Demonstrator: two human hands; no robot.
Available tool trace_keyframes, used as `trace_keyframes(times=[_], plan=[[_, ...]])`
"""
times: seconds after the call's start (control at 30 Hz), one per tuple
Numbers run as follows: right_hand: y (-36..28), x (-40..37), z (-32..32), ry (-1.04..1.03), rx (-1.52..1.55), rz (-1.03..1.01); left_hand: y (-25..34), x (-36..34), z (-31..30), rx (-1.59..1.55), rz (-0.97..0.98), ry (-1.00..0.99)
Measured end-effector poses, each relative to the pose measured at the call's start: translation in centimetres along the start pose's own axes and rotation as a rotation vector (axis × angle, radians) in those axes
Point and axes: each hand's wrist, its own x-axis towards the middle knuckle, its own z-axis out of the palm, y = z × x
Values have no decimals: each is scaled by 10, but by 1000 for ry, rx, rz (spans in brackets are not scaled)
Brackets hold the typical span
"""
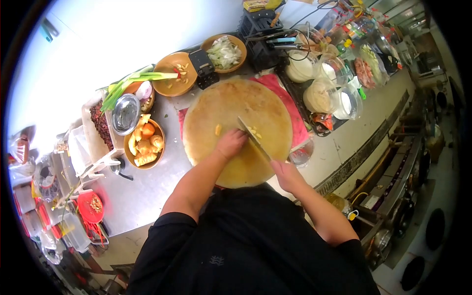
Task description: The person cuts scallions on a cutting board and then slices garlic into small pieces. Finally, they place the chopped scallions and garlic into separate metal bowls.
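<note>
A round wooden chopping board (231,101) lies in front of me. My right hand (289,177) is closed around the handle of a kitchen knife (254,139), whose blade slants up and left across the board. Beside the blade, my left hand (233,143) rests with its fingers curled down on the wood; whatever they press is hidden. Several small pale yellow cut pieces (254,131) lie on the blade's far side, perhaps garlic or ginger. A single larger yellow piece (218,130) sits left of my left hand.
A bowl of ginger and a carrot (146,147) stands left of the board. Behind are a bowl of garlic cloves (167,87), green onions (125,83) and a bowl of chopped onion (225,52). White seasoning tubs (301,67) stand right, near a knife rack (260,37).
</note>
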Motion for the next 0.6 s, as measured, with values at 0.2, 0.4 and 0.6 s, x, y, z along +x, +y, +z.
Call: trace_keyframes(times=[0.2, 0.4, 0.6], plan=[[7, 14, 12, 24, -43, 8, 0, -1, -4, 3, -9, 8], [-4, -1, 1, 18, 14, -1, -2, -2, 1, -15, -29, -51], [19, -6, 9, 21, 21, 36, 12, -12, -32, 123, -542, 159]])
